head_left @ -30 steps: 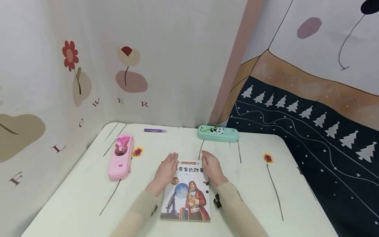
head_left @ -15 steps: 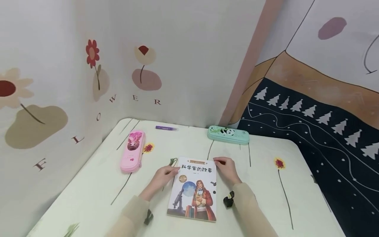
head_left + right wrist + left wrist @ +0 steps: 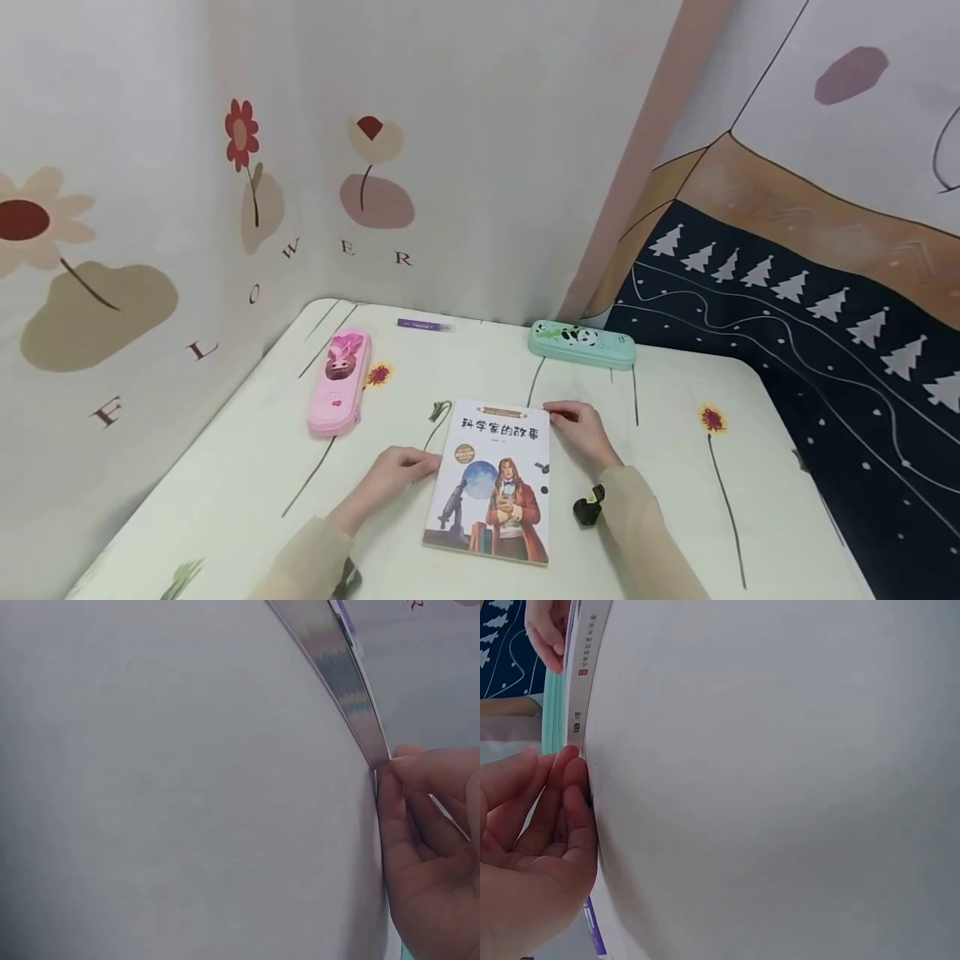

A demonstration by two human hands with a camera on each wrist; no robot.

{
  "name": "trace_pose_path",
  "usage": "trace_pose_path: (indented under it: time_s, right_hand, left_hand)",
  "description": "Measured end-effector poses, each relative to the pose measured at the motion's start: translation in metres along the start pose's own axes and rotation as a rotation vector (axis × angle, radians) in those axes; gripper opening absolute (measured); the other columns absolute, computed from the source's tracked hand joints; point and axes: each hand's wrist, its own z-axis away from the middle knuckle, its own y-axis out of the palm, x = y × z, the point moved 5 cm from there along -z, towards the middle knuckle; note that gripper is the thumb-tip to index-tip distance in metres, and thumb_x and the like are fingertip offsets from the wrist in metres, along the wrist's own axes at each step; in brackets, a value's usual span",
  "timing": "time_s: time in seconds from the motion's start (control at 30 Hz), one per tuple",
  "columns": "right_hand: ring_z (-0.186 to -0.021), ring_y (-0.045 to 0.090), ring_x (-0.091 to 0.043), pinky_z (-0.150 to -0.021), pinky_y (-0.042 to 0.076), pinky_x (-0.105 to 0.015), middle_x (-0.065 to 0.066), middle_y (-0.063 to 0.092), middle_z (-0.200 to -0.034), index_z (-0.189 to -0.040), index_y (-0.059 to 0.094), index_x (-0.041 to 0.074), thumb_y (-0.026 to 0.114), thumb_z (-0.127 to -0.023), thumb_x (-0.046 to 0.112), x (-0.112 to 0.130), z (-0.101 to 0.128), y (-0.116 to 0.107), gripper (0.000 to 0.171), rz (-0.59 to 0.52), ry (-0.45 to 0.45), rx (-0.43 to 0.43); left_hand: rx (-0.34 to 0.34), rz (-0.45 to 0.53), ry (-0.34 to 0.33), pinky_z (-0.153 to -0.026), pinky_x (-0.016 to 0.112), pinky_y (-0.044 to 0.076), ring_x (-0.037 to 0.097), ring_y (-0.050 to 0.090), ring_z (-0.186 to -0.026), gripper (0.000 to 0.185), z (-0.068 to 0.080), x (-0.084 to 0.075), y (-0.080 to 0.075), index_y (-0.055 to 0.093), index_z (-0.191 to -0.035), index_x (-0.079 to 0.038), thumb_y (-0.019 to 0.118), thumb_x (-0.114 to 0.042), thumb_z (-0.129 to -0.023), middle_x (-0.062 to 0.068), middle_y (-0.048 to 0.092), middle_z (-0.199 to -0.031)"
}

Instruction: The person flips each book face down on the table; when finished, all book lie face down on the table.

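A book (image 3: 487,483) with a white cover, a telescope, a moon and a figure in a red coat lies flat, its title toward the far side. My left hand (image 3: 397,477) rests beside the spine (image 3: 589,667), fingertips touching it partway along; the fingers look loosely bent in the left wrist view. At the upper right corner, my right hand (image 3: 588,433) pinches the book's edge. The right wrist view has its thumb (image 3: 424,766) at the cover's side of the page block (image 3: 349,690), with a finger against the lower side.
A pink pencil case (image 3: 341,383) stands left on the flower-printed table (image 3: 645,533). Toward the back lie a purple pen (image 3: 423,325) and a mint panda pencil case (image 3: 581,344). Printed curtains (image 3: 465,167) rise behind. Black devices (image 3: 588,507) are near the wrists.
Both hands came from beside the book's upper part onto its edges. The left hand then slid nearer along the spine. The head view turned left; the book stayed flat.
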Motion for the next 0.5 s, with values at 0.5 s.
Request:
trace_pose_path:
  time_s: [0.5]
  right_hand:
    - [-0.1, 0.057, -0.017, -0.088, 0.046, -0.036, -0.001, 0.063, -0.106, -0.105, 0.066, 0.017, 0.057, -0.086, 0.007, 0.006, 0.001, 0.005, 0.023, 0.151, 0.002, 0.011]
  left_hand:
    - [0.059, -0.064, 0.024, -0.079, 0.034, 0.048, 0.018, 0.061, -0.093, 0.024, 0.044, 0.001, 0.001, 0.071, -0.095, -0.016, 0.063, -0.034, -0.082, 0.002, 0.07, -0.099]
